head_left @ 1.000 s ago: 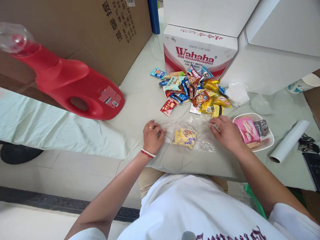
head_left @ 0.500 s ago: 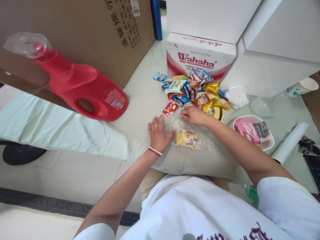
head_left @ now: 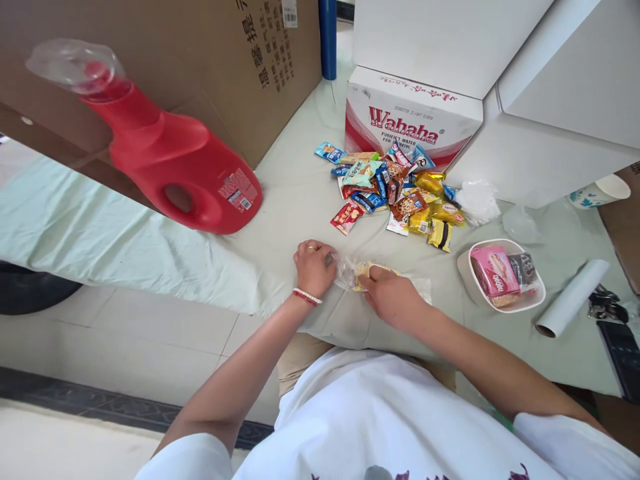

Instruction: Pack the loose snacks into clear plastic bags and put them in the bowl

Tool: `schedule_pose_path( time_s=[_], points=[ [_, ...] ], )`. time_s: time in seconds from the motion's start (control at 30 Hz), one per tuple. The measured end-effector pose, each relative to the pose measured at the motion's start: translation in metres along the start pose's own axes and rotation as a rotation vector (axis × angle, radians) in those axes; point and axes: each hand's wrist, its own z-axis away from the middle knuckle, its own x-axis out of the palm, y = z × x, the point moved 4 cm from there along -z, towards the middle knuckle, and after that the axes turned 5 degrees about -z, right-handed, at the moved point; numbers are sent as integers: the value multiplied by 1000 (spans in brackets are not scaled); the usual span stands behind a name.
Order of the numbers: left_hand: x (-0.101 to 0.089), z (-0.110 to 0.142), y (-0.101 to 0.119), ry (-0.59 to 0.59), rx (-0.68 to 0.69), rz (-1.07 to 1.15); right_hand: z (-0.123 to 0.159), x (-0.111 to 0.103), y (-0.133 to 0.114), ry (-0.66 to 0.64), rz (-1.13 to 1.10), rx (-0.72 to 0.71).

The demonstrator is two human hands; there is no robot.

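Observation:
A clear plastic bag [head_left: 345, 272] lies near the table's front edge, with yellow snack packets [head_left: 365, 270] in its middle. My left hand [head_left: 314, 270] is closed on the bag's gathered left end. My right hand [head_left: 393, 295] has its fingers bent over the yellow packets, gripping them through the plastic and covering part of them. Beyond my hands lies a heap of wrapped snacks [head_left: 395, 183], with a red packet [head_left: 347, 217] at its near left and a yellow-and-black packet [head_left: 440, 235] at its near right.
A white tub [head_left: 467, 273] holding pink and dark packets stands right, beside a white roll [head_left: 575, 299] and a phone [head_left: 620, 360]. A red jug [head_left: 185, 167] and a cardboard box [head_left: 200, 60] are left. Behind the snacks is a Wahaha carton [head_left: 410, 123]. A paper cup [head_left: 600, 191] stands far right.
My right hand has come back from near the heap onto the yellow packets. My spread left hand has closed on the bag's end. The bag is now drawn narrower around the packets.

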Motion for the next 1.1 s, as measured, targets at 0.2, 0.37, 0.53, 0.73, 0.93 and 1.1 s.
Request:
schedule_pose_path(
  time_s=[0.2, 0.37, 0.53, 0.73, 0.93, 1.1],
  points=[
    [-35, 24, 5, -177, -77, 355, 17, 22, -1, 105, -155, 23],
    [-18, 37, 68, -348, -1, 567, 20, 24, 6, 198, -346, -84],
    [10, 40, 99, -285, 216, 195, 38, 16, 46, 288, -735, -46],
    [11, 53, 103, -127, 292, -149, 51, 30, 110, 584, -317, 415],
    [24, 59, 102, -33, 386, -109, 47, 11, 112, 470, -519, 384],
    [36, 64, 99, -81, 387, -36, 5, -15, 75, 393, -606, 281]
  ],
)
